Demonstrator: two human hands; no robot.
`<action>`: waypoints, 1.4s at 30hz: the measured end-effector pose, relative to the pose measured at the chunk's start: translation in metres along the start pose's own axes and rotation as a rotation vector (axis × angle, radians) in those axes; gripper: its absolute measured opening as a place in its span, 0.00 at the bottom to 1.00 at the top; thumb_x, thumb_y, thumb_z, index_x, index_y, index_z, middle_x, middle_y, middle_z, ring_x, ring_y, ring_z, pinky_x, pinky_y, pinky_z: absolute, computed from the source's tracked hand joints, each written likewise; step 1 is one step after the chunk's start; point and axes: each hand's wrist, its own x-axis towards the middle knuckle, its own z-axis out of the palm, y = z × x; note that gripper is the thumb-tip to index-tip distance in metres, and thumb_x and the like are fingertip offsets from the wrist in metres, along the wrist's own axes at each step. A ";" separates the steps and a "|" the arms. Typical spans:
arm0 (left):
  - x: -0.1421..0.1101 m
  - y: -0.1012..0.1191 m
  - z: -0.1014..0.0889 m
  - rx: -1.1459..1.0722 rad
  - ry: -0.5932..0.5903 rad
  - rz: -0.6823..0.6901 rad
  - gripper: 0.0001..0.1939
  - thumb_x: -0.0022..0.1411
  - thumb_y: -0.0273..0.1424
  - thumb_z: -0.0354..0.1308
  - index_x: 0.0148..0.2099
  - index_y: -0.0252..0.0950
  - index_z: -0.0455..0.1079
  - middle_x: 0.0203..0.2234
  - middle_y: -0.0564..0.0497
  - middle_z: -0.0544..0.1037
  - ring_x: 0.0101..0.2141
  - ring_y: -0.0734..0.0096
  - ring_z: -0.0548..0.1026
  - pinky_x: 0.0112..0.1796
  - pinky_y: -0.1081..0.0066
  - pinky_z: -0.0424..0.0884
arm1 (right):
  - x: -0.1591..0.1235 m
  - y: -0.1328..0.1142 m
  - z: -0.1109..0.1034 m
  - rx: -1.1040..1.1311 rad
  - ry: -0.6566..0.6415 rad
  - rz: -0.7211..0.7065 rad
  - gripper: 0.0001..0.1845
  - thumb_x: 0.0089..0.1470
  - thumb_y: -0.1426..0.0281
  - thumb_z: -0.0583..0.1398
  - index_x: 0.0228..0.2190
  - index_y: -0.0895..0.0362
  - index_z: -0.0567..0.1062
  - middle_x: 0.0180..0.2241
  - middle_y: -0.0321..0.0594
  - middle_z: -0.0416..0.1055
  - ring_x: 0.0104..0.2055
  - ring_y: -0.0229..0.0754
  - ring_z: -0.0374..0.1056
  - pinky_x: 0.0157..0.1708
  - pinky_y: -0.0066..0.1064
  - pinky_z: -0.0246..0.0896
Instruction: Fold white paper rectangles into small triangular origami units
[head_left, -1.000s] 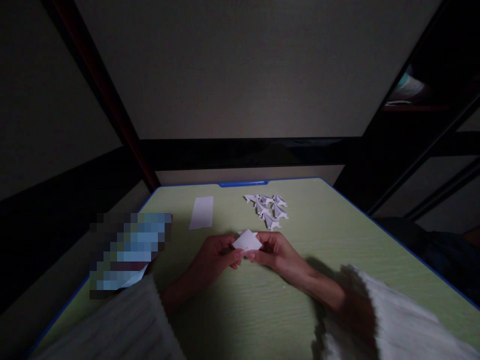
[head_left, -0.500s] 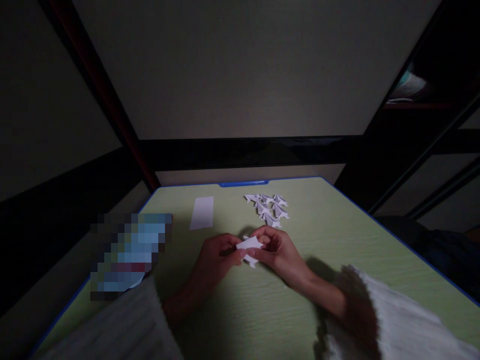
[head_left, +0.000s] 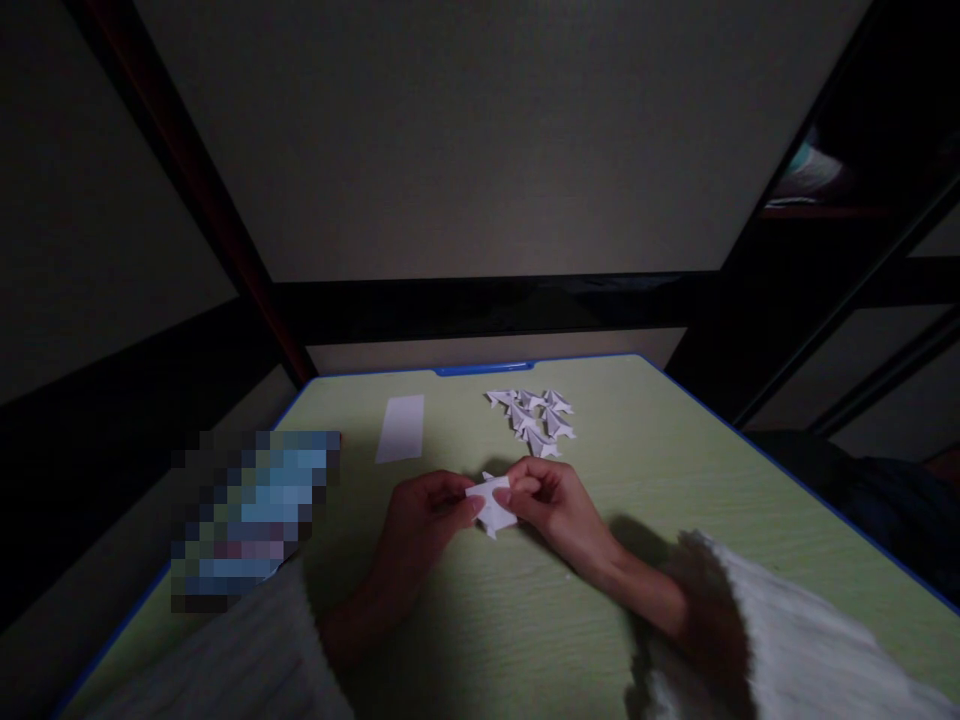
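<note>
1. Sleeves (head_left: 825, 640), pale and ribbed, cover both forearms; with the clock centred on the paper in the hands, they lie at 4 and 8 o'clock.
2. Table (head_left: 637, 490), pale green with a fine grain and a blue edge, spreads beneath everything.
3. Left hand (head_left: 421, 510), at 9 o'clock, is clamped on the left end of the paper; its thumb lies on top, its fingers curl behind.
4. Right hand (head_left: 562, 507), at 3 o'clock, pinches the right end; its thumb presses the top face, its fingers bend at the far edge.
5. Folded paper (head_left: 490, 506), small and white, is at the clock's centre, between the two thumbs; one point juts toward 12 o'clock, another toward 6; whether it touches the table cannot be told.
6. Pixelated item (head_left: 262, 515), bluish, lies at 9 o'clock, well apart from the hands; its identity is hidden.
7. White sheet (head_left: 402, 428), flat and four-sided, lies at 10 o'clock.
8. Folded figures (head_left: 556, 422), white and pointed, apparently six, cluster at 1 o'clock, close together.
9. Blue handle (head_left: 484, 369) sits on the far table edge, at 12 o'clock; behind it stands a dim wall panel (head_left: 480, 150).
</note>
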 end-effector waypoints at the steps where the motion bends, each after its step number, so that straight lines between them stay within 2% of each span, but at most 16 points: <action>1: 0.000 0.000 0.000 -0.017 0.015 -0.021 0.05 0.38 0.26 0.60 0.22 0.31 0.68 0.15 0.55 0.72 0.19 0.76 0.69 0.22 0.77 0.64 | 0.000 0.000 0.001 -0.001 0.004 0.014 0.11 0.32 0.70 0.64 0.17 0.60 0.65 0.11 0.28 0.61 0.14 0.28 0.52 0.16 0.22 0.43; 5: -0.001 0.001 0.001 -0.028 0.039 -0.014 0.06 0.38 0.26 0.60 0.25 0.31 0.70 0.17 0.54 0.72 0.20 0.75 0.69 0.23 0.76 0.65 | 0.001 0.002 0.001 0.013 0.013 0.044 0.12 0.31 0.70 0.64 0.16 0.60 0.65 0.10 0.28 0.61 0.13 0.28 0.54 0.15 0.22 0.44; 10: -0.005 0.003 0.000 0.103 0.045 0.197 0.04 0.41 0.25 0.58 0.24 0.32 0.72 0.17 0.54 0.69 0.21 0.76 0.68 0.21 0.78 0.65 | 0.000 0.003 -0.001 0.091 -0.005 0.047 0.10 0.35 0.68 0.63 0.17 0.61 0.68 0.11 0.30 0.63 0.14 0.29 0.57 0.16 0.23 0.48; 15: -0.006 0.005 -0.002 0.238 0.023 0.398 0.05 0.43 0.24 0.57 0.22 0.35 0.73 0.15 0.56 0.63 0.18 0.81 0.63 0.16 0.81 0.59 | -0.002 0.002 -0.002 0.179 -0.017 0.059 0.08 0.37 0.69 0.63 0.18 0.61 0.71 0.14 0.33 0.67 0.16 0.29 0.60 0.19 0.23 0.54; 21: -0.005 0.005 -0.007 0.414 -0.053 0.549 0.07 0.47 0.24 0.55 0.21 0.34 0.73 0.16 0.54 0.65 0.19 0.80 0.64 0.20 0.79 0.59 | -0.001 0.002 -0.002 0.232 -0.020 0.078 0.08 0.35 0.70 0.63 0.17 0.62 0.71 0.14 0.33 0.67 0.17 0.29 0.61 0.20 0.23 0.58; 29: -0.007 0.008 -0.010 0.441 -0.120 0.630 0.08 0.49 0.24 0.55 0.22 0.34 0.73 0.20 0.52 0.69 0.22 0.77 0.67 0.22 0.79 0.62 | -0.001 0.001 -0.003 0.247 -0.015 0.100 0.08 0.35 0.69 0.63 0.17 0.62 0.70 0.15 0.32 0.67 0.17 0.30 0.62 0.21 0.24 0.61; 37: -0.003 0.008 -0.010 0.466 -0.161 0.715 0.08 0.48 0.22 0.54 0.21 0.34 0.72 0.21 0.51 0.70 0.23 0.77 0.69 0.25 0.78 0.64 | 0.000 0.000 -0.003 0.222 -0.010 0.116 0.11 0.32 0.69 0.64 0.18 0.62 0.69 0.13 0.31 0.66 0.16 0.29 0.61 0.18 0.21 0.56; 39: -0.002 0.006 -0.010 0.443 -0.165 0.689 0.08 0.47 0.21 0.54 0.21 0.34 0.72 0.21 0.52 0.70 0.23 0.77 0.69 0.25 0.79 0.65 | 0.000 0.000 -0.003 0.194 -0.016 0.100 0.11 0.29 0.71 0.65 0.18 0.62 0.69 0.12 0.30 0.67 0.15 0.28 0.60 0.17 0.19 0.53; 42: -0.002 0.001 -0.008 0.342 -0.136 0.538 0.07 0.46 0.21 0.55 0.26 0.34 0.73 0.22 0.52 0.70 0.24 0.77 0.69 0.23 0.80 0.66 | 0.001 0.002 -0.003 0.165 0.008 0.080 0.13 0.26 0.74 0.67 0.18 0.62 0.68 0.12 0.29 0.67 0.14 0.28 0.60 0.16 0.18 0.51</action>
